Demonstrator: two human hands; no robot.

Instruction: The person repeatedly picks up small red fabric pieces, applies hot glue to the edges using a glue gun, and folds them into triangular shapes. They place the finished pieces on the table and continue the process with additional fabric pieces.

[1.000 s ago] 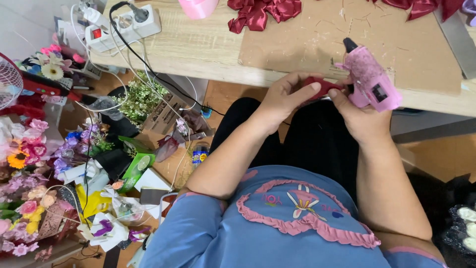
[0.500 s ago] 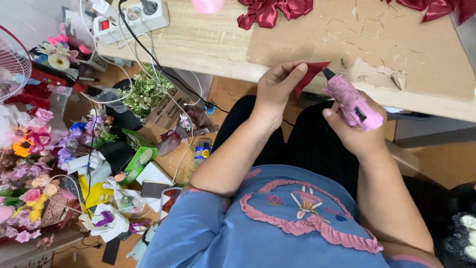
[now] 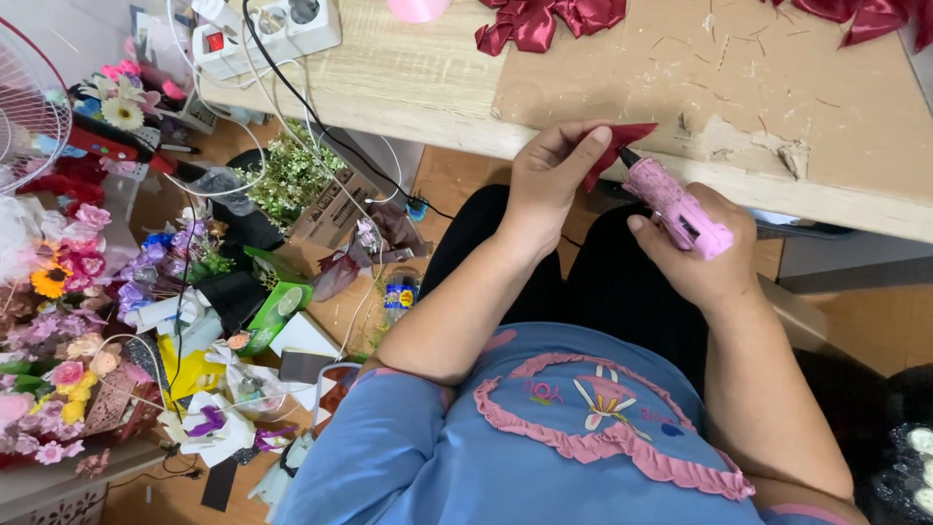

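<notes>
1. The left hand pinches a dark red ribbon piece at the bench edge.
2. The right hand is wrapped around a pink glue gun, its nozzle touching the ribbon.
3. Keep the fingertips clear of the nozzle and squeeze sparingly.

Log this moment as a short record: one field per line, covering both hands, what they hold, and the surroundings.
left hand: pinches a dark red ribbon piece
right hand: grips a pink glue gun, nozzle at the ribbon piece
position: both hands at the near edge of the wooden table
on table: red ribbon bows, white power strip
floor at left: artificial flowers, white fan
</notes>
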